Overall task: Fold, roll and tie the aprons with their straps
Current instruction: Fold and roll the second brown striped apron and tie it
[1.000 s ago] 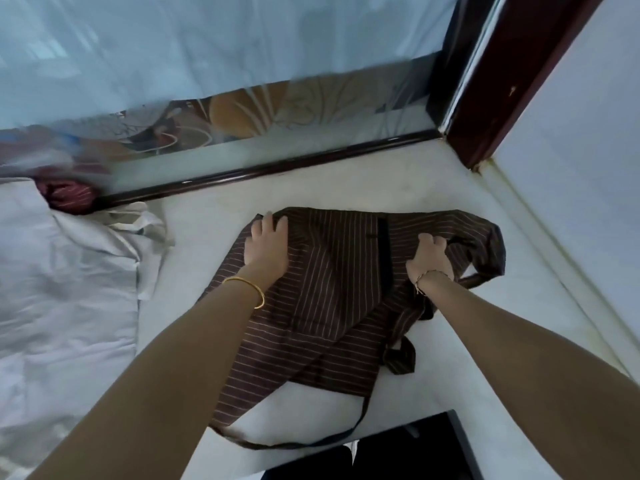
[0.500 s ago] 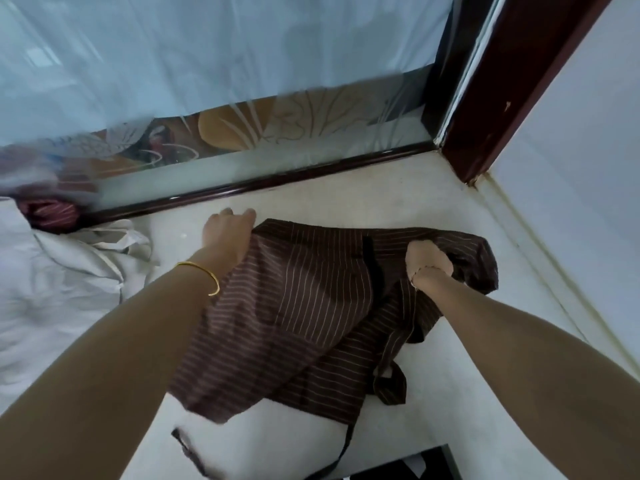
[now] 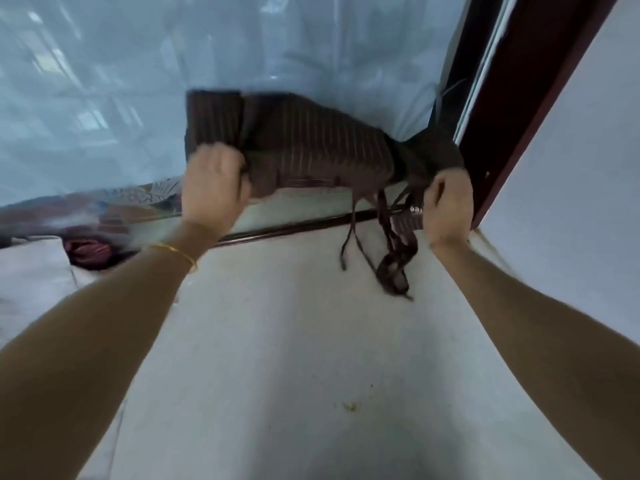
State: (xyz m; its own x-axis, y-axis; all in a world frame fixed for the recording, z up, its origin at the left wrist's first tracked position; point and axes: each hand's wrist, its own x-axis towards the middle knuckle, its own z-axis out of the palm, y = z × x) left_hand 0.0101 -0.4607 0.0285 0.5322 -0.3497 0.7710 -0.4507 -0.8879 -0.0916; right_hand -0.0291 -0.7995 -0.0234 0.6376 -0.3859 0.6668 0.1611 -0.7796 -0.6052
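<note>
A brown apron with thin pale stripes hangs in the air, stretched between my two hands above the pale floor. My left hand grips its left end, fingers curled round the bunched cloth. My right hand grips the darker right end. Several thin brown straps dangle from the right part of the apron, and their tangled lower ends reach almost to the floor. The picture is blurred by motion.
A frosted glass door with a pale blue curtain stands behind the apron. A dark red door frame and white wall are at the right. White cloth and a reddish bundle lie at the left.
The apron lay spread on the floor under both hands. Both hands have lifted it off the floor and now hold it up in front of the glass door, straps hanging.
</note>
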